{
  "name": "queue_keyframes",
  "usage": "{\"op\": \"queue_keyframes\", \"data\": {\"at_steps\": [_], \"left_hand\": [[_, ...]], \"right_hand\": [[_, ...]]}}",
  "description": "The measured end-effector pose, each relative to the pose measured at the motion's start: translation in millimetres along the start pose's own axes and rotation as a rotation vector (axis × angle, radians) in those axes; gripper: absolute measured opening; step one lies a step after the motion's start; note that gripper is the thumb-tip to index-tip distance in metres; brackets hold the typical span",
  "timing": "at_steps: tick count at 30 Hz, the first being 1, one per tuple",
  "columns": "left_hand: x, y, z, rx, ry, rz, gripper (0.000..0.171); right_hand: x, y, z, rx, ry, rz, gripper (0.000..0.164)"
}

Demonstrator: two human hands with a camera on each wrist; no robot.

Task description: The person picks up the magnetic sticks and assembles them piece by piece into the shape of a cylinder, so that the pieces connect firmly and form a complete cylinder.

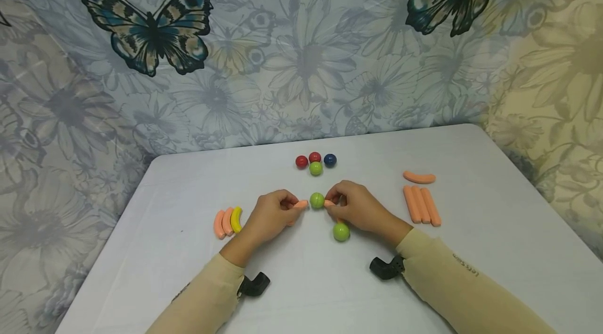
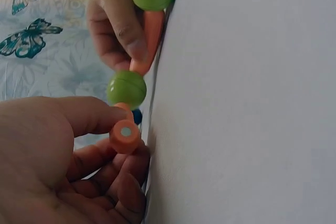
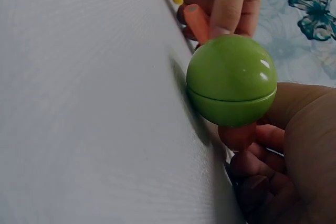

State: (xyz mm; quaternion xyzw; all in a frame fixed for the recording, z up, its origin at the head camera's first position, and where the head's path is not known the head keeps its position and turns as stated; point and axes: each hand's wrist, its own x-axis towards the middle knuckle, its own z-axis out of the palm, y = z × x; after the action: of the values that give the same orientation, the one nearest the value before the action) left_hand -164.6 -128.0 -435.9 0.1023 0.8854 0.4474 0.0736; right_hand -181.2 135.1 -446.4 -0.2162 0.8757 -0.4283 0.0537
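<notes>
Tan sleeves (image 1: pixel 202 292), each with a black camera (image 1: pixel 254 285) at the cuff, lie nearest over the white table (image 1: pixel 301 292); clock directions are read about the middle green ball (image 1: pixel 317 200). The near green ball (image 1: pixel 341 232) is at five o'clock; the left hand (image 1: pixel 273 213), between eight and nine, is narrowed in a pinch on one orange stick (image 1: pixel 300 204), whose tip is just beside the middle ball, contact uncertain; the right hand (image 1: pixel 355 206), at three, pinches a second orange stick (image 1: pixel 328 203), which appears to run between the two green balls. Judged by appearance, the sticks are probably light and stiff, best held at mid-length with the ends free; the pale disc (image 2: pixel 126 131) in one end may be a magnet; the balls look hard, glossy and apt to roll, best gripped across their widest part. Farther out, between eight and nine, lie two curved orange pieces (image 1: pixel 219 224) and a curved yellow piece (image 1: pixel 236 219); at three, three straight orange sticks (image 1: pixel 420 204); between two and three, a curved orange stick (image 1: pixel 419 178); at twelve, two red balls (image 1: pixel 301 162), a blue ball (image 1: pixel 330 160) and a far green ball (image 1: pixel 316 168); behind all, a wall (image 1: pixel 306 109) patterned with flowers and butterflies (image 1: pixel 153 33).
</notes>
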Motion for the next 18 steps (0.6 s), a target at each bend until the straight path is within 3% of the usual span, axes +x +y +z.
{"op": "queue_keyframes", "data": {"at_steps": [10, 18], "left_hand": [[-1.0, 3.1, 1.6, 0.014, -0.002, -0.016, 0.023], [2.2, -1.0, -5.3, 0.024, 0.043, -0.043, 0.014]], "right_hand": [[0.0, -0.5, 0.2, 0.012, -0.023, -0.012, 0.016], [-1.0, -1.4, -1.4, -0.044, -0.031, -0.041, 0.051]]}}
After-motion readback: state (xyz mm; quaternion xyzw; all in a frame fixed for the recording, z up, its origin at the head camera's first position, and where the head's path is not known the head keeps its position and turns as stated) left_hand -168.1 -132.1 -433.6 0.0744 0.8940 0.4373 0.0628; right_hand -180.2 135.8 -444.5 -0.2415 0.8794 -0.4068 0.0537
